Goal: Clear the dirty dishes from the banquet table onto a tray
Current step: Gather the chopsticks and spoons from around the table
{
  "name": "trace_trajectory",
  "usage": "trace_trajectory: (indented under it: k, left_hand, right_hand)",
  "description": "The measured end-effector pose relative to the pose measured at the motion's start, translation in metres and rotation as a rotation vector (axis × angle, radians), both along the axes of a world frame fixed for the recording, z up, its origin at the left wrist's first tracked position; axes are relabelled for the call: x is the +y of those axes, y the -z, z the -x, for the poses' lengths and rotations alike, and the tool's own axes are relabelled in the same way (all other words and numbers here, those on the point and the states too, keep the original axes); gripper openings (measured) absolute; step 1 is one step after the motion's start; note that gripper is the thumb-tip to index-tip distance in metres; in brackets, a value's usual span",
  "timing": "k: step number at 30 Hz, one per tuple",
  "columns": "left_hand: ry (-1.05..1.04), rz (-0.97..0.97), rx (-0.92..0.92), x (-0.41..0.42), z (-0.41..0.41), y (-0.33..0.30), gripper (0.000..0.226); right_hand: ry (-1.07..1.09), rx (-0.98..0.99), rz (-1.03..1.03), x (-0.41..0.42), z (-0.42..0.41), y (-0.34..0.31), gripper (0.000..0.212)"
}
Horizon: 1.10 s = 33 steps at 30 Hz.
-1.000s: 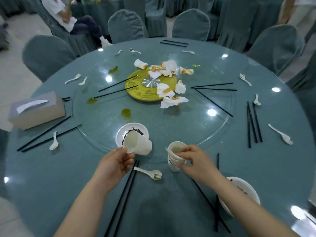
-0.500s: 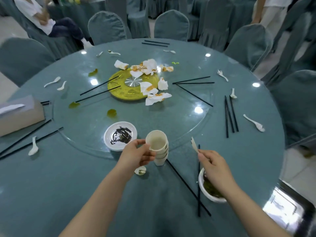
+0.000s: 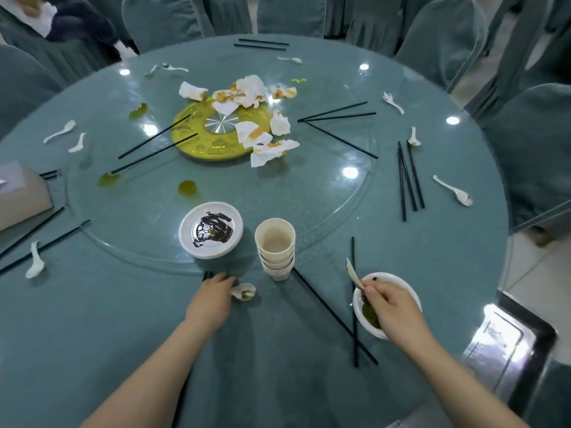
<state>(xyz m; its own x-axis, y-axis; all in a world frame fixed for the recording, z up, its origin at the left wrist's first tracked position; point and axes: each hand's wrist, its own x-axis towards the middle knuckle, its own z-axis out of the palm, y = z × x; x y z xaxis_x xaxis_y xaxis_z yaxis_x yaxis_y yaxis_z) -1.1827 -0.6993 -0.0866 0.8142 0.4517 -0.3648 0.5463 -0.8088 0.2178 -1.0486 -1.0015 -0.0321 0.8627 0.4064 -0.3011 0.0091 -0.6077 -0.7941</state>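
Observation:
A stack of several cream cups (image 3: pixel 275 242) stands free on the teal table (image 3: pixel 92 319), just right of a small white plate smeared with dark sauce (image 3: pixel 211 230). My left hand (image 3: pixel 213 296) lies in front of the plate, fingers closed over the handle of a white spoon (image 3: pixel 245 291) that rests on the cloth. My right hand (image 3: pixel 392 307) grips a second white spoon (image 3: pixel 352 271) by its bowl end, handle pointing up, over a white bowl (image 3: pixel 398 281) with green leftovers.
Black chopsticks (image 3: pixel 333 319) cross between the cups and the bowl. More chopsticks, spoons and stained napkins (image 3: pixel 265 143) lie around the yellow turntable hub (image 3: pixel 197 146). A tissue box (image 3: pixel 21 196) sits at the left edge. A shiny dark-rimmed tray (image 3: pixel 506 347) sits low at right, and covered chairs ring the table.
My left hand set its cup on the stack, let go and dropped to the spoon on the cloth. My right hand carried a spoon from the stack to the bowl.

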Motion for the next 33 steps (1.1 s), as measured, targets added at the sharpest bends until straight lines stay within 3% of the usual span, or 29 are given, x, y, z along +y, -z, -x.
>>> trace_trajectory:
  k: [6,9,13,16,22,26,28,31,33]
  left_hand:
    - [-0.124,0.055,0.003,-0.023,0.005,-0.001,0.008]
    - [-0.209,0.237,0.010,-0.047,0.013,0.003,0.016]
    - [-0.415,0.555,-0.078,-0.067,0.025,0.008,0.025]
    - [-0.472,0.650,-0.094,-0.067,0.041,0.011,0.020]
    - [-0.583,0.580,-0.330,-0.042,0.096,0.002,0.017]
    - [-0.690,0.356,-0.446,-0.021,0.138,0.004,0.016]
    - [-0.699,0.228,-0.384,-0.013,0.158,0.013,0.033]
    - [-0.601,0.127,-0.146,-0.010,0.180,0.027,0.064]
    - [-0.528,0.090,-0.034,-0.012,0.187,0.036,0.071]
  right_hand:
    - [0.016,0.044,0.027,0.000,0.011,-0.001,0.022]
    - [-0.026,0.044,0.049,0.007,0.021,-0.003,0.017]
    - [-0.200,0.043,0.239,0.021,0.036,0.006,0.020]
    - [-0.310,0.078,0.341,0.037,0.051,0.018,0.017]
    - [-0.411,0.061,0.367,0.082,0.085,0.035,0.016]
    - [-0.438,-0.034,0.425,0.103,0.096,0.043,0.020]
    - [-0.448,-0.097,0.477,0.109,0.098,0.046,0.022]
    - [-0.433,-0.140,0.478,0.116,0.103,0.048,0.025]
    - [-0.484,-0.187,0.500,0.119,0.106,0.048,0.031]
